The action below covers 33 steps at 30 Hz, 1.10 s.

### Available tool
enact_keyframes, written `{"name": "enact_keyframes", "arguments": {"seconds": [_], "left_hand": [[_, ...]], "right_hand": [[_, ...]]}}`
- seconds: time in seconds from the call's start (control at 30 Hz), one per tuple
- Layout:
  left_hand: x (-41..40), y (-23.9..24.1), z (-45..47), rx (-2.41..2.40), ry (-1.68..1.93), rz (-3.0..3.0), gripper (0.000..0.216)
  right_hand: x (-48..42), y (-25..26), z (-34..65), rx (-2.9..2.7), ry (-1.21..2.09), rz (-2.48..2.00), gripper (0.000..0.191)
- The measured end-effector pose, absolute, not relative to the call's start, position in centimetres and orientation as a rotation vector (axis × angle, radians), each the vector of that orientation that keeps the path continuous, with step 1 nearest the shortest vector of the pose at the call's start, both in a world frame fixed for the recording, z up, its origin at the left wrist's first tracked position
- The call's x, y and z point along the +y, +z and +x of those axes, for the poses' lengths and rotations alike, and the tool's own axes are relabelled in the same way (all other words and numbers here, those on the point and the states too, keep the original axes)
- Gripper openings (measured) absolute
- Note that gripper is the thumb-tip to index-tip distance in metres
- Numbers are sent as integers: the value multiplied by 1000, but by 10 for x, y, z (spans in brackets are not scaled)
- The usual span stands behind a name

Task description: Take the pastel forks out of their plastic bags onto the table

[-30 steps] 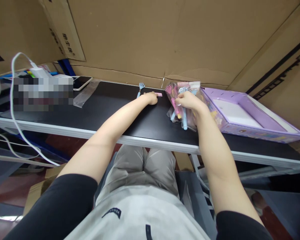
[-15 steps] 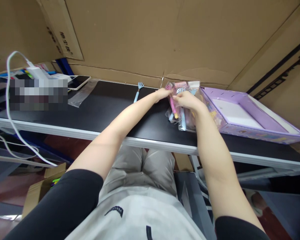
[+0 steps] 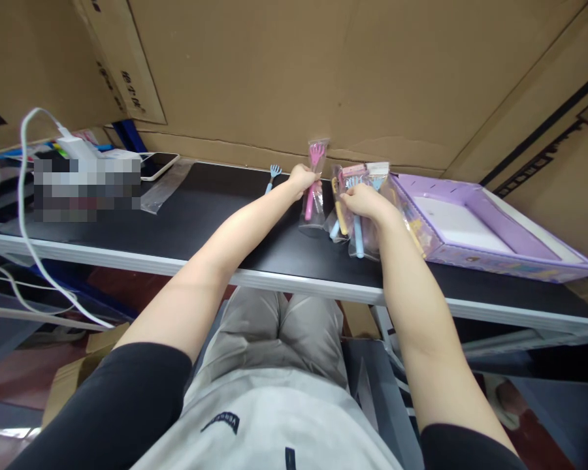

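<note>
The person sits close against a long black surface [image 3: 210, 225] with a pale metal front edge, knees in grey cloth tucked under it, and both bare forearms reach forward over it.

The left hand [image 3: 301, 179] is closed in a pinch on a single pink packet [image 3: 313, 189], a clear, glossy plastic sleeve with a small pink fork-like toy inside. The packet hangs nearly upright, its long axis running top to bottom, prongs up, its lower end just above or brushing the surface; I cannot tell which. It lies just to the right of the left hand's fingers, between the two hands and nearer the left.

The right hand [image 3: 367, 201] is closed around a bundle of packets [image 3: 357, 212], more crinkly clear sleeves holding slim pink, blue and yellow toy utensils, their handles pointing down toward the surface. The bundle sits just beside the pink packet, apart from it by a narrow gap.

Just right of the bundle lies a shallow purple box [image 3: 470, 199], cardboard, with a white tray inside. Farther back, left of the left hand, a loose blue fork [image 3: 272, 177] lies flat, handle toward the person. An empty clear sleeve [image 3: 164, 189] and a phone [image 3: 159, 163] rest toward the far left, by a white cable [image 3: 24, 196]. Behind everything stand plain brown cardboard cartons [image 3: 284, 72].
</note>
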<state>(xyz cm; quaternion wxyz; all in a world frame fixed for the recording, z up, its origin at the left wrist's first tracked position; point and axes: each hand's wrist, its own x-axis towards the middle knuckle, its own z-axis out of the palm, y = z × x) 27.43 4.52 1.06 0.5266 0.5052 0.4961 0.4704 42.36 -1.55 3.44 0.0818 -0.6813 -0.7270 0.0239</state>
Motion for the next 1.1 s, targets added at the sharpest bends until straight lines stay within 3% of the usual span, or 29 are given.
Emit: {"name": "enact_keyframes", "arguments": {"seconds": [0.27, 0.4, 0.53, 0.73, 1.1], "left_hand": [[14, 37, 205, 1265, 974, 1698, 20], [1, 41, 172, 1253, 827, 1866, 21], [3, 32, 158, 1159, 919, 1835, 20], [9, 21, 153, 1012, 901, 1790, 24], [-11, 20, 169, 1053, 710, 1760, 22]], "right_hand": [[-20, 41, 421, -1996, 90, -1838, 19], [-23, 55, 407, -1732, 461, -1551, 24], [-18, 68, 389, -1440, 761, -1353, 14], [-6, 67, 374, -1290, 842, -1237, 9], [8, 48, 384, -1288, 808, -1204, 26]]}}
